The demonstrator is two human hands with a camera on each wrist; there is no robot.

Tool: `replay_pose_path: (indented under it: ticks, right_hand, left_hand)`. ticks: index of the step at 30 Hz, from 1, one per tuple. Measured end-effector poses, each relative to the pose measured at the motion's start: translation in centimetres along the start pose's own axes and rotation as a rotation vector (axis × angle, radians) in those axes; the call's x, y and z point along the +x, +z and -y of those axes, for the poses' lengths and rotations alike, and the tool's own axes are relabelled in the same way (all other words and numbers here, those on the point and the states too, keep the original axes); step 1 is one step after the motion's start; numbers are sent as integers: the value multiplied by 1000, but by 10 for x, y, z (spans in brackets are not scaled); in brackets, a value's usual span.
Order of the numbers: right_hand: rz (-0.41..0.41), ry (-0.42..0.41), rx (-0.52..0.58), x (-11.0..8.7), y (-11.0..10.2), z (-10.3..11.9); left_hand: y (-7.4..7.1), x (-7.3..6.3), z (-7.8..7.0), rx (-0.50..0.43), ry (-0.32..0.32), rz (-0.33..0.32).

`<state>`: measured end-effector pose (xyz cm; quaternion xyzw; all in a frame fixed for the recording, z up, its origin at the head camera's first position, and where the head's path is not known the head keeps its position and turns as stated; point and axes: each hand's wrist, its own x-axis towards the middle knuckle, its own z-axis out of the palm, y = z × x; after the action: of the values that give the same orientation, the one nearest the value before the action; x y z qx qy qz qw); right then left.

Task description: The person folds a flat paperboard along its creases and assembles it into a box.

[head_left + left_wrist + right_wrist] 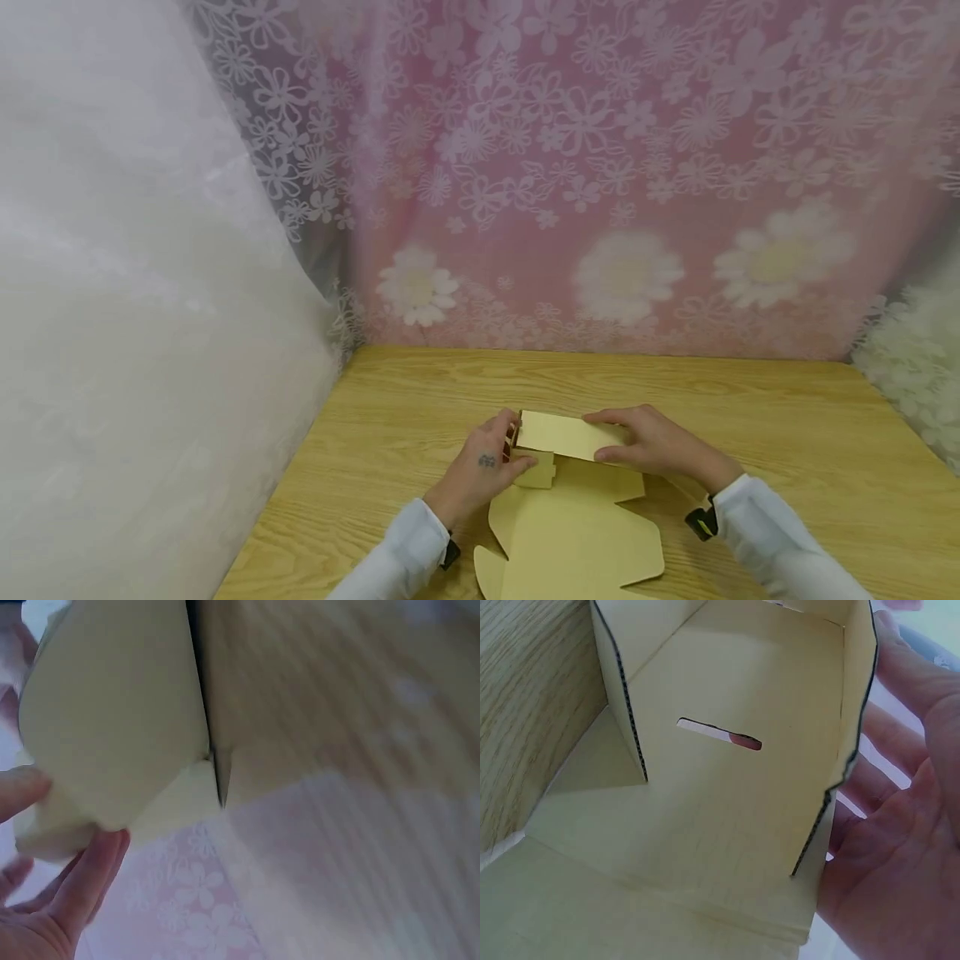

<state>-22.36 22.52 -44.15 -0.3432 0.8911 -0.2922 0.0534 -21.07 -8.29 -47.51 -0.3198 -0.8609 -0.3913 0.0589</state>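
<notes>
A partly folded cardboard box, pale yellow-tan, lies on the table with its flat part spread toward me. At its far end a folded-up panel stands raised. My left hand grips the left end, thumb on a small tabbed side flap, fingers round the far side. With thumb in front and fingers behind, my right hand holds the raised panel's right part. The right wrist view shows upright side walls with dark corrugated edges and a narrow slot in the panel between them.
The box rests on a wood-grain table. A pink sheet with white flowers hangs behind the table. White sheeting hangs along the left, and a white ruffled cloth borders the right side.
</notes>
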Motion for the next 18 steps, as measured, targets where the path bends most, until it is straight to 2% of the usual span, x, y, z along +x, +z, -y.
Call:
replay_pose_path:
  ticks: [4,9,18]
  right_hand:
    - [3,-8,4,0,0,0]
    - [20,-33,18,1,-1,-1]
    - [34,-47,32,2,-2,-1]
  left_hand:
    - [7,2,-2,11,-14,-11]
    - [6,5,-2,48,5,12]
    - [7,9,0,153,-20,46]
